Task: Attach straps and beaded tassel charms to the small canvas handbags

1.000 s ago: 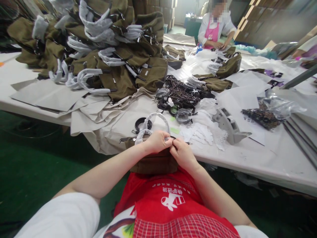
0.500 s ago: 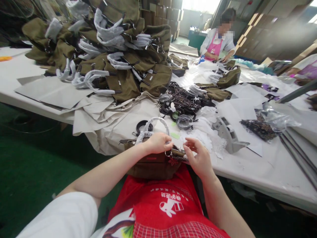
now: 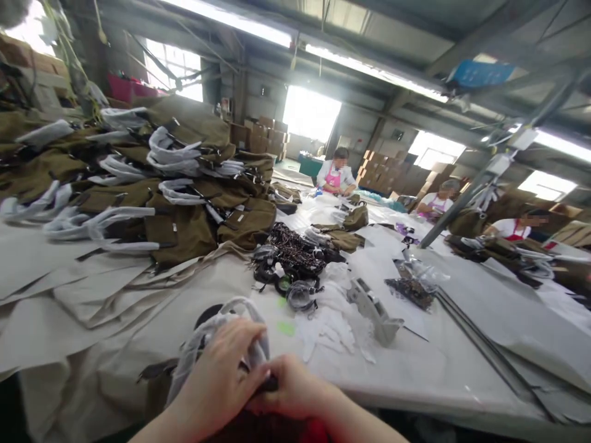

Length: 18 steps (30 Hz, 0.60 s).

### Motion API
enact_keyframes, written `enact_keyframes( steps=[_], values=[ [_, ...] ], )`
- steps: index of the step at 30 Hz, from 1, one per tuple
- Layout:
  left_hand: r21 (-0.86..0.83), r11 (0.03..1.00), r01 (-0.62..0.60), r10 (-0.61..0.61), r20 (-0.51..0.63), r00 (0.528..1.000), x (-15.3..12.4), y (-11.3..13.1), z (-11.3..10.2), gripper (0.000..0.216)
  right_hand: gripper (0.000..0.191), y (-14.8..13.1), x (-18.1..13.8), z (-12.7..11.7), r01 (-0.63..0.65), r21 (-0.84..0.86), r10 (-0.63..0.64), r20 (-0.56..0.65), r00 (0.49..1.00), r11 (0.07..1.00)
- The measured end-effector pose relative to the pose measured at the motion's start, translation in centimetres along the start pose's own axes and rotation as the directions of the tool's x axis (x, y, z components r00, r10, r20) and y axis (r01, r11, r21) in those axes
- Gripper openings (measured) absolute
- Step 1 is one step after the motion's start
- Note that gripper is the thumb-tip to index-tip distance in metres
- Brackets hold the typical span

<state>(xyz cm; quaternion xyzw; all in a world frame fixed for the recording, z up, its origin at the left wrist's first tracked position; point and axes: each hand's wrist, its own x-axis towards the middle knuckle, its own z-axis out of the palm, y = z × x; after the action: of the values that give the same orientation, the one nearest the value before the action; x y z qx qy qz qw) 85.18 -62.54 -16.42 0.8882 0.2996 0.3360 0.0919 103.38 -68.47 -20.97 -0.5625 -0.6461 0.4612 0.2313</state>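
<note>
The handbag in front of me is mostly hidden by my hands; its handles (image 3: pixel 247 306), wrapped in pale film, stand up behind my fingers. My left hand (image 3: pixel 221 363) is closed on the bag beside the handles, its thumb pointing right. Close against that thumb, my right hand (image 3: pixel 295 384) pinches a dark part of the bag; which part, I cannot make out. A black coiled strap (image 3: pixel 207 315) lies just beyond the bag, partly covered by the handles.
Olive bags (image 3: pixel 184 231) are heaped at the left on sheets of paper. Dark straps (image 3: pixel 295 252) lie in a pile mid-table. A grey tape dispenser (image 3: pixel 375 311), white tags (image 3: pixel 325 332) and a bag of small parts (image 3: pixel 410 292) are to the right. Several people work farther back.
My view has tilted up and shows more of the room. My hands have come together over the bag; the right one, apart with loose fingers before, now grips beside the left.
</note>
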Motion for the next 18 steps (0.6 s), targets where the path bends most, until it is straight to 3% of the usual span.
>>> enact_keyframes(
  steps=[2, 4, 7, 11, 15, 18],
  values=[
    [-0.028, 0.994, 0.106, -0.109, -0.260, 0.959, -0.6, -1.7, -1.7, 0.038, 0.022, -1.2, -0.8, -1.5, -0.015, -0.003, 0.015, -0.031, 0.999, 1.000],
    [-0.059, 0.964, 0.259, -0.263, -0.364, 0.894, -1.4, -3.8, -2.9, 0.037, 0.022, -2.6, -1.7, -3.4, 0.002, -0.006, -0.003, -0.037, 0.999, 1.000],
    [-0.105, 0.880, 0.463, -0.471, -0.320, 0.822, -3.1, -7.4, -3.1, 0.040, 0.021, -4.4, -2.4, -5.9, 0.045, -0.022, -0.044, 0.015, 0.999, 0.999],
    [-0.126, 0.762, 0.635, -0.644, -0.248, 0.724, -6.4, -11.5, -1.1, 0.042, 0.016, -5.2, -2.4, -6.5, 0.015, -0.066, -0.009, 0.093, 0.996, 0.998],
    [-0.138, 0.673, 0.727, -0.739, -0.159, 0.654, -9.1, -13.3, 0.9, 0.042, 0.018, -4.7, -1.5, -5.7, 0.014, -0.062, -0.003, 0.176, 0.984, 0.998],
    [-0.160, 0.660, 0.734, -0.752, -0.134, 0.646, -9.8, -13.5, 1.1, 0.042, 0.025, -4.2, 0.2, -5.6, 0.055, -0.056, -0.048, 0.109, 0.993, 0.997]
  ],
)
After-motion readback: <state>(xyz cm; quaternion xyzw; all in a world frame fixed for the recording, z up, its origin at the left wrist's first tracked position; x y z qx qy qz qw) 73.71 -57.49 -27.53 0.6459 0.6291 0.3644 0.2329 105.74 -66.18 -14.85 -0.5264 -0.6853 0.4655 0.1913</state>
